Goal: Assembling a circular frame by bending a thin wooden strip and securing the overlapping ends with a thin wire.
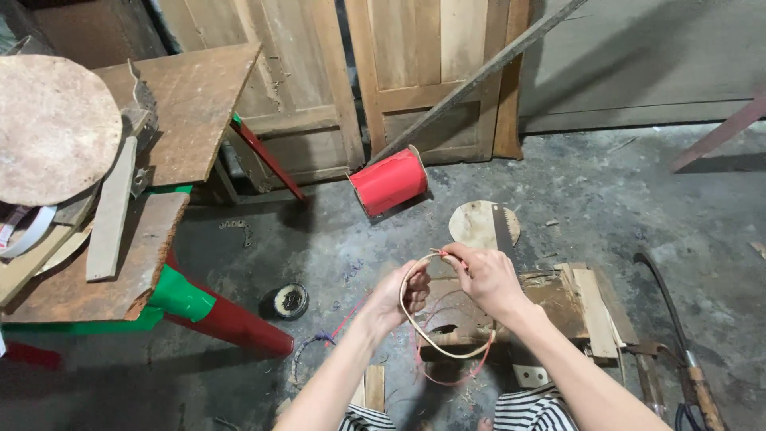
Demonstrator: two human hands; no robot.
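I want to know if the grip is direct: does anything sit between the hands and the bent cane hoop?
Nothing visible does. The left hand and right hand both grip the cane hoop directly, with thin red string hanging from it.

Bare hands, left (pixel 396 297) and right (pixel 484 275), grip a pale, smooth strip of cane bent into a loop (pixel 431 339), bound with thin glossy red cord (pixel 447 375). A big spool of shiny red plastic cord (pixel 388 181) lies on the rough, matt grey concrete floor (pixel 606 199). The low wooden counter (pixel 558 299) looks raw and splintery; the weathered brown plywood boards (pixel 191 104) nearby are dull and stained.
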